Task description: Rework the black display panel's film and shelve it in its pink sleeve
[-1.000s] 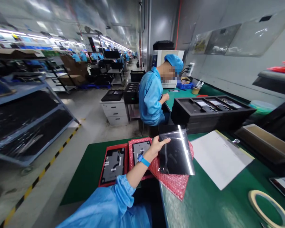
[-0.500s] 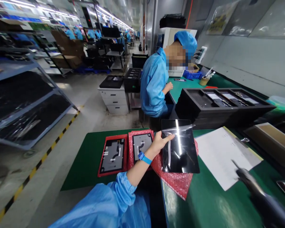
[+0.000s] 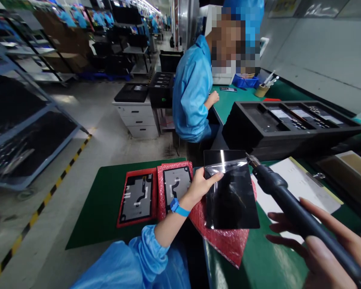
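My left hand [image 3: 200, 186] grips the left edge of a glossy black panel [image 3: 231, 196], thumb on top, holding it tilted over a sheet of red bubble wrap [image 3: 222, 241]. A clear film is partly peeled at the panel's upper edge. My right hand [image 3: 321, 249] holds a long black pen-shaped tool [image 3: 291, 208], its metal tip close to the panel's upper right corner. Left of the panel lie two more panels [image 3: 136, 197] face down in red wrap.
A white sheet on a clipboard [image 3: 307, 184] lies right of the panel on the green mat [image 3: 108, 200]. Behind stands a stack of black trays [image 3: 289, 126]. A person in a blue coat [image 3: 192, 88] sits at the bench ahead. Shelving racks line the aisle at left.
My right hand has brought the black tool up from the lower right to the panel's upper right corner. The left hand keeps its hold on the panel. The camera has tilted down.
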`<state>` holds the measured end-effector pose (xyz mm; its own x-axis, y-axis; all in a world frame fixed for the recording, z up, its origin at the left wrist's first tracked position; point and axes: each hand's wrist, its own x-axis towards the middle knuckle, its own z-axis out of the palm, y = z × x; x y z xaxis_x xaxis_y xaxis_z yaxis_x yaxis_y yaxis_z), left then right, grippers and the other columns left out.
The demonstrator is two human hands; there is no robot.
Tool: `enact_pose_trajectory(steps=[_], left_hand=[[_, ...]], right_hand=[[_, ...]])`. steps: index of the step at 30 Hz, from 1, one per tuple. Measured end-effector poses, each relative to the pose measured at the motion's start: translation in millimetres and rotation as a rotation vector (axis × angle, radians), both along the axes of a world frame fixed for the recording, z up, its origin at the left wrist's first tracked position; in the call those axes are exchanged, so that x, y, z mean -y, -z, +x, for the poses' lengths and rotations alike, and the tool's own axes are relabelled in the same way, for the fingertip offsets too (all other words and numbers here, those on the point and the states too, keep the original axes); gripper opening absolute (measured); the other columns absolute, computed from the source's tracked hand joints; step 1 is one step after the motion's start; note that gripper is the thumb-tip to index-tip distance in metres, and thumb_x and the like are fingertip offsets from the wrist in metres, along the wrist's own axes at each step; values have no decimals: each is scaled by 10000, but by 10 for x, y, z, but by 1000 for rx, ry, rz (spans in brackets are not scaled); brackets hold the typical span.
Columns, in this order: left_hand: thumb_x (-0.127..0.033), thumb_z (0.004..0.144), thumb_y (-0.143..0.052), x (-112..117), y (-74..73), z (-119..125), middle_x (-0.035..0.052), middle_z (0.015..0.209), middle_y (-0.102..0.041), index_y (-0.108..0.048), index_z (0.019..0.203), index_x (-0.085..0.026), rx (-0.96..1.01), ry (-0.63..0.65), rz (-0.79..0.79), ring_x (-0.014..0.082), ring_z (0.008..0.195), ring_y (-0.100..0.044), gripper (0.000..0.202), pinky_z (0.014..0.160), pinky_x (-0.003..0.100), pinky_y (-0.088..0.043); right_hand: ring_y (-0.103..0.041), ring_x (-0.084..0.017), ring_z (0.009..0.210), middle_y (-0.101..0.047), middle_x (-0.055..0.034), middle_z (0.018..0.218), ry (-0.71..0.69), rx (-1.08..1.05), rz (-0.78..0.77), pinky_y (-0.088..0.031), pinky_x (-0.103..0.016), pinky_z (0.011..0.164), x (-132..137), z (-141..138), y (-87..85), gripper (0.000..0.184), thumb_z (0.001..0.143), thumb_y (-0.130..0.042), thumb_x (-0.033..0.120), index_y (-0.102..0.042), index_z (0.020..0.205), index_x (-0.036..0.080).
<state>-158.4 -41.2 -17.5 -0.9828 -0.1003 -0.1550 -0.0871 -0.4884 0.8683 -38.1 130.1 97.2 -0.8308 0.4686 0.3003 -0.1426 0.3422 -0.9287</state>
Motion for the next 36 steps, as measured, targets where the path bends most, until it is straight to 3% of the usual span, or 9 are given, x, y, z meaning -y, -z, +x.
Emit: enact_pose_trajectory(steps=[4,8,12,17,26,36], left_hand=[[-457,599,-1049,-2,43,-17,82,962,-868,-859,904,-174,-5,1,-30,258,899,-760,458,834,361,-607],[-479,631,-1029,-8,82,-33,80,918,-851,-847,877,-171,-10,13,-63,249,871,-742,434,818,354,-597],[-487,648,-1015,-12,95,-32,74,913,-845,-842,874,-171,-11,13,-84,237,858,-730,424,807,347,-597],[-492,654,-1014,-12,86,-18,81,953,-853,-845,895,-174,1,14,-91,245,899,-739,433,802,336,-593],[-531,640,-1035,-10,121,-27,70,923,-827,-823,866,-177,1,30,-99,223,868,-714,470,808,328,-582],[-509,654,-1037,-1,134,-31,78,953,-845,-834,899,-173,-2,38,-98,229,881,-736,462,819,326,-595]], right_hand=[[-788,-315,917,-814,-108,1023,13,116,52,-674,-388,684,187,-101,-31,573,903,-823,647,-824,1301,234],[-806,-343,1003,-825,-128,1157,-11,153,168,-690,-387,711,149,-140,68,640,931,-774,706,-817,1337,214],[-819,-341,954,-829,-143,1165,-5,171,90,-705,-402,692,170,-166,130,727,913,-786,742,-788,1386,190],[-823,-302,911,-836,-121,1107,3,169,44,-709,-374,707,295,-181,98,666,938,-785,718,-802,1362,204],[-843,-321,896,-846,-134,1125,-94,138,34,-739,-402,670,245,-193,167,639,976,-780,695,-794,1387,207],[-836,-292,1004,-830,-125,1207,-37,187,24,-734,-387,792,529,-97,-26,578,1064,-704,598,-735,1461,179]])
